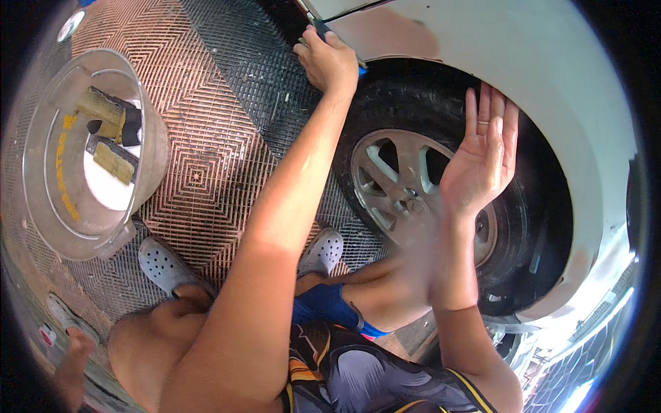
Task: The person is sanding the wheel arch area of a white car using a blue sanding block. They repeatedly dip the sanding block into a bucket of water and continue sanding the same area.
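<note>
My left hand (327, 62) is closed round a narrow sanding block (319, 27), dark with a blue end, at the front edge of the car's wheel arch. My fingers cover most of the block. Beside it, a reddish-brown patch (392, 31) marks the pale car fender (537, 41). My right hand (484, 148) is open, palm showing, its fingers stretched up to the arch lip over the tyre (392, 96). A ring sits on one finger. Whether the fingertips press on the lip, I cannot tell. Below this hand is the spoked wheel rim (392, 172).
At the left stands a translucent bucket (41, 172) with several yellow and black blocks (113, 162) inside. Ribbed floor tiles (200, 158) lie between bucket and wheel. My feet wear grey clogs (165, 265). Another clog (63, 311) shows at the lower left.
</note>
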`<state>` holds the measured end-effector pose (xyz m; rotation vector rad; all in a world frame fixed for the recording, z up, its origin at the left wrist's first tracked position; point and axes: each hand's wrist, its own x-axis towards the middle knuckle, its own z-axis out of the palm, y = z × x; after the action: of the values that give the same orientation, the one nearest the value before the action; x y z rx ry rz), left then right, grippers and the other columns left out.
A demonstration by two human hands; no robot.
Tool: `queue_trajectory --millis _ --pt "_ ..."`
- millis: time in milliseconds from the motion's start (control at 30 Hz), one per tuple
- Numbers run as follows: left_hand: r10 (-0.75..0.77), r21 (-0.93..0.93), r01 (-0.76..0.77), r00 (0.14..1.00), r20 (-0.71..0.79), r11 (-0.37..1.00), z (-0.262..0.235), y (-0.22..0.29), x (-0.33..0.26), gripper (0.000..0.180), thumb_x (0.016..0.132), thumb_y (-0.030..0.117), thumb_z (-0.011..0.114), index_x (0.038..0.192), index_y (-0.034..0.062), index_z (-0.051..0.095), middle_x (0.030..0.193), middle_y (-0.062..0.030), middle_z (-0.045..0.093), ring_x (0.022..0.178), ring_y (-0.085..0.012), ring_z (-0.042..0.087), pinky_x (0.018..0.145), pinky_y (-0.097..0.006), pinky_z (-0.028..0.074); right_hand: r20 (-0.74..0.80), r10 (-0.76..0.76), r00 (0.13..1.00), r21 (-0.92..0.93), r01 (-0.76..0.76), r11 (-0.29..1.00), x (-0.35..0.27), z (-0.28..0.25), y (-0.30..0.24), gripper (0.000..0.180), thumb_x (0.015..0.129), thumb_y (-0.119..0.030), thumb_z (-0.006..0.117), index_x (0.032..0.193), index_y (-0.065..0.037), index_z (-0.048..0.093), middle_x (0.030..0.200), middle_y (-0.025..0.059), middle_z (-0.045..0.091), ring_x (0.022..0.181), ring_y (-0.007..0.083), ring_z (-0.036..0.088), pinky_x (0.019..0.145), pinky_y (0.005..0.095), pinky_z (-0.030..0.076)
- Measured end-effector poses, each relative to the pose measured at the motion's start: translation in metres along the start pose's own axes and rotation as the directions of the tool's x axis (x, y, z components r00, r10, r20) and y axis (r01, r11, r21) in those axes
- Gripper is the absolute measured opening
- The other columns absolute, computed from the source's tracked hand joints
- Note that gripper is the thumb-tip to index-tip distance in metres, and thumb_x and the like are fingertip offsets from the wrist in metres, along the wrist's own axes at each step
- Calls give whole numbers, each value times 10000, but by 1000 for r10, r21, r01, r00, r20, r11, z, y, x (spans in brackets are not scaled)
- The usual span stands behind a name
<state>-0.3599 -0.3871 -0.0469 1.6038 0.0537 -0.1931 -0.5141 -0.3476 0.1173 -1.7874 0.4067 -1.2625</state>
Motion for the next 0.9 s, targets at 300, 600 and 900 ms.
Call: queue_trajectory --millis 300,600,900 --pt "190 -93 -189 982 -2 978 10 -33 -13 437 984 202 599 1379 53 485 1191 -245 507 1074 -409 559 922 -520 458 120 97 988 -4 -97 995 -15 -6 6 582 1049 -57 473 1552 106 230 1561 327 344 1471 423 345 1210 545 303" --pt "364 -90 -370 928 -78 925 12 -43 -18 402 991 174 577 1362 44 493 1180 -282 519 1092 -440 553 960 -500 432 181 193 964 -62 -185 981 -30 -3 17 578 1054 -158 482 1541 88 293 1540 307 394 1438 432 402 1201 520 347" --pt "49 -168 -48 999 0 985 13 -44 37 419 997 155 585 1381 61 446 1218 -260 487 1111 -428 554 975 -514 439 205 305 930 -54 -300 952 -28 14 20 589 1053 -188 505 1536 87 310 1533 299 411 1434 408 419 1197 500 358"
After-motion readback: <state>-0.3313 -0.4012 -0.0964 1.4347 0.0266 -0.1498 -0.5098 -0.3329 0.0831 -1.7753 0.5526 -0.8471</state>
